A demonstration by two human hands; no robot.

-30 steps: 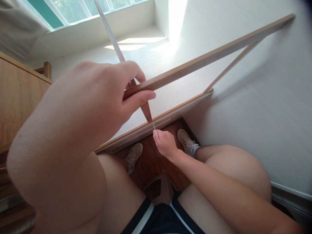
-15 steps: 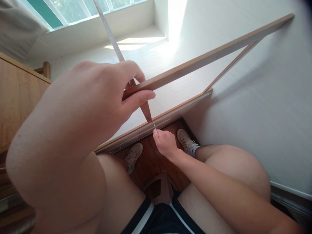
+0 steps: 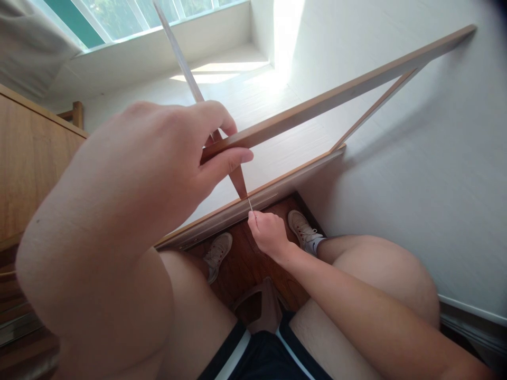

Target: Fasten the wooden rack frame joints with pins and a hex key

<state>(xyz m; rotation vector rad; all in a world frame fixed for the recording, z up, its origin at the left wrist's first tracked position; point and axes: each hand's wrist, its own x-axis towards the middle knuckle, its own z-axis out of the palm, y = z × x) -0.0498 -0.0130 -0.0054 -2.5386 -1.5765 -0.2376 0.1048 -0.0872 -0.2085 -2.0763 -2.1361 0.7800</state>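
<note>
My left hand (image 3: 170, 142) is closed round the near end of a long wooden strip (image 3: 325, 105), thumb beneath it and fingers over it. A second wooden piece (image 3: 237, 182) tapers down below my thumb and meets the edge of a pale panel (image 3: 273, 163). Lower down, my right hand (image 3: 267, 232) is closed on a thin metal rod (image 3: 250, 203). The rod's upper tip reaches the lower end of that tapering piece; its exact kind is too small to tell. A thinner wooden bar (image 3: 374, 111) joins the long strip's far part to the panel's right corner.
A wooden cabinet (image 3: 35, 169) stands at left. A pale wall (image 3: 447, 200) rises on the right, and a window (image 3: 122, 16) lies beyond the sill. Below are my shoes (image 3: 217, 256), a dark wood floor (image 3: 245, 248) and a brownish stool (image 3: 269, 301) between my legs.
My left forearm and elbow have shifted slightly to the right. Both hands keep their holds, and the strips and metal rod look almost unmoved.
</note>
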